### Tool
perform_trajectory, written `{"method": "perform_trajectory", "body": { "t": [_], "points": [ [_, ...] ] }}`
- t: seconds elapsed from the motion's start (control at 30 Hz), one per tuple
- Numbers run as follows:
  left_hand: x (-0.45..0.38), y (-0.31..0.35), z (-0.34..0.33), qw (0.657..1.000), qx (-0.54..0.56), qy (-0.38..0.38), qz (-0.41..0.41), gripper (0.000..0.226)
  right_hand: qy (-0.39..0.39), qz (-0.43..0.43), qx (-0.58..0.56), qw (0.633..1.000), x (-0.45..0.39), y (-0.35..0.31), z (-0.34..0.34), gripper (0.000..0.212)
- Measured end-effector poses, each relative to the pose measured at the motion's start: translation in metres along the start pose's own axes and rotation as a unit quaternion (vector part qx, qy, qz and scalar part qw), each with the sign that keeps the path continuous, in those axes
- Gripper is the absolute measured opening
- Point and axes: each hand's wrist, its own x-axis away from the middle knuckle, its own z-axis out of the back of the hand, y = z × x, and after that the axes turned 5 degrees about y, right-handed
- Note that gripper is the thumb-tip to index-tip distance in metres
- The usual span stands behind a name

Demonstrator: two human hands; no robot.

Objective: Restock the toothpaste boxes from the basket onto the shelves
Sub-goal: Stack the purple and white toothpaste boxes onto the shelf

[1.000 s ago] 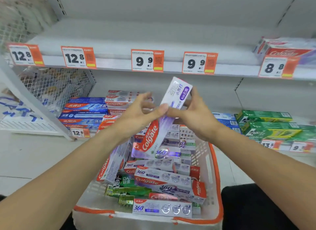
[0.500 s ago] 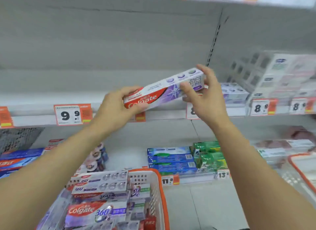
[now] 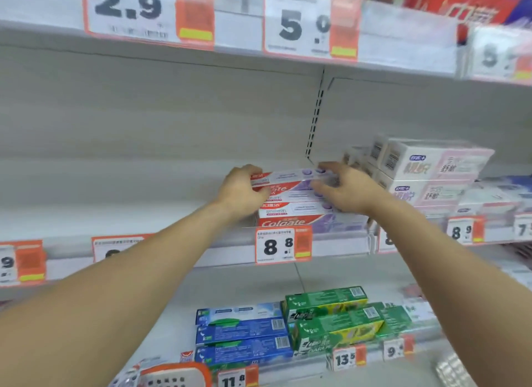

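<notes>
Gripping one Colgate box (image 3: 290, 177) at both ends: left hand (image 3: 240, 192) has fingers curled round the red-logo end, right hand (image 3: 347, 189) pinches the purple end. Box lies flat, long axis left-right, parallel to the shelf edge (image 3: 339, 247), red end pointing left, purple end right.

Landmark: 8.8 price tag (image 3: 283, 245) on the shelf edge.
- Held box is straight above the tag, on top of a stack of matching Colgate boxes (image 3: 296, 216). Contact with the stack looks likely; can't tell if it is fully seated.
- Stack sits just behind and above the tag, same orientation as the held box, logo facing out.
- Right of the tag, same shelf: white-and-pink boxes (image 3: 431, 170) stacked, close beside the right hand.
- Below the tag, next shelf down: blue boxes (image 3: 241, 333), and green boxes (image 3: 331, 317) to their right, all long axis left-right.
- Far below-left of the tag: basket (image 3: 175, 375) rim, orange-trimmed, at the frame bottom.
</notes>
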Motion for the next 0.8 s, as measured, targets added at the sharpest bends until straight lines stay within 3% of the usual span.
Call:
{"method": "perform_trajectory", "body": {
  "t": [0.17, 0.3, 0.47, 0.6, 0.67, 0.73, 0.8],
  "points": [
    [-0.003, -0.006, 0.002, 0.996, -0.035, -0.087, -0.008, 0.048, -0.026, 0.067, 0.1, 0.992, 0.002, 0.005, -0.011, 0.047],
    [-0.001, -0.003, 0.002, 0.993, -0.004, -0.118, -0.003, 0.047, -0.047, 0.102, 0.103, 0.988, 0.01, -0.003, -0.019, 0.059],
    [0.003, 0.003, 0.0, 0.989, 0.051, -0.135, 0.026, 0.053, -0.019, 0.111, 0.105, 0.988, 0.016, 0.003, -0.028, 0.062],
    [0.033, -0.003, 0.024, 0.997, 0.037, 0.028, -0.07, 0.041, 0.004, 0.106, 0.144, 0.984, 0.023, -0.003, -0.028, 0.063],
    [0.066, -0.006, 0.045, 0.982, 0.048, 0.107, -0.15, 0.027, 0.081, 0.165, 0.156, 0.97, 0.037, -0.026, -0.032, 0.053],
    [0.109, -0.014, 0.072, 0.969, 0.053, 0.152, -0.189, 0.018, 0.169, 0.246, 0.04, 0.954, 0.064, -0.066, -0.044, 0.028],
    [0.16, -0.037, 0.095, 0.975, 0.045, 0.143, -0.164, 0.014, 0.134, 0.286, -0.108, 0.943, 0.1, -0.116, -0.062, 0.01]
  ]
}}
